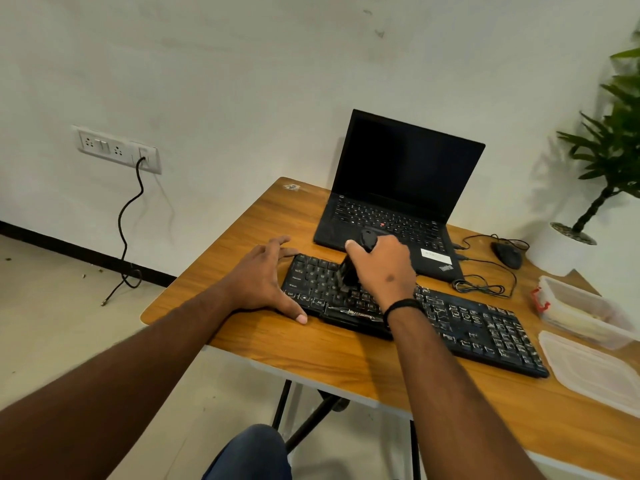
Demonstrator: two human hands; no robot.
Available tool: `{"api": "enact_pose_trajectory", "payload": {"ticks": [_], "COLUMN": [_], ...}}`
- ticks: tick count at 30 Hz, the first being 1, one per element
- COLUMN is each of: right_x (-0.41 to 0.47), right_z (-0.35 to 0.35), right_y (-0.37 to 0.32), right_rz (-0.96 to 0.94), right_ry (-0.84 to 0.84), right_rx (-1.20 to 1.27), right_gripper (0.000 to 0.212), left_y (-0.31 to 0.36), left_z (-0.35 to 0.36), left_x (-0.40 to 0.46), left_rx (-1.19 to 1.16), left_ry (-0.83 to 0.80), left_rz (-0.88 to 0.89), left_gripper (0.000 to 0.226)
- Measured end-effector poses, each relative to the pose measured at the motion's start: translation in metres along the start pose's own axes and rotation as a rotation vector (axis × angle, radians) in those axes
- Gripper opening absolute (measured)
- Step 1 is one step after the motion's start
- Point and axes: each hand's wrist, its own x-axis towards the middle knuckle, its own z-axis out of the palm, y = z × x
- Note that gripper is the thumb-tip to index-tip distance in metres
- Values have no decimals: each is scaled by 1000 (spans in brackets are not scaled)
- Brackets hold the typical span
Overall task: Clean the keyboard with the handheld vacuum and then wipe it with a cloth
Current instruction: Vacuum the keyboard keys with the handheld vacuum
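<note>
A long black keyboard (pixel 478 323) lies slantwise across the wooden table (pixel 311 355), dusty with pale smears on its keys. My right hand (pixel 384 268) is wrapped around a black handheld vacuum (pixel 349 271), which stands upright with its brush nozzle pressed on the keys of the keyboard's left half. My left hand (pixel 263 278) rests at the keyboard's left end, fingers spread, thumb along the front corner, holding it steady. No cloth is plainly visible.
An open black laptop (pixel 398 202) stands just behind the keyboard. A wired mouse (pixel 507 254) and its coiled cable (pixel 481 287) lie to the right. A clear plastic box (pixel 585 313) and its lid (pixel 595 368) sit at the right edge. A potted plant (pixel 609 150) stands at the far right.
</note>
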Motion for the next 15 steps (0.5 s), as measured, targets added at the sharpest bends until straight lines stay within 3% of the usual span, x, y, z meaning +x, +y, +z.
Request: {"api": "enact_pose_trajectory", "payload": {"ticks": [4, 6, 9, 11, 15], "right_x": [-11, 2, 12, 5, 1], "right_z": [10, 2, -3, 9, 14], "right_y": [-14, -11, -4, -10, -18], "right_rz": [-249, -172, 6, -6, -62], "right_ry": [-143, -163, -30, -8, -153], "right_rx": [-173, -176, -144, -92, -70], "right_gripper": [42, 41, 40, 41, 36], "left_y": [0, -1, -3, -4, -4], "left_z": [0, -1, 0, 0, 0], "left_x": [-1, 0, 1, 0, 0], "left_rx": [-2, -5, -9, -3, -1], "left_ry": [-5, -12, -26, -27, -16], "left_rz": [1, -3, -3, 5, 15], "left_gripper": [153, 156, 157, 159, 160]}}
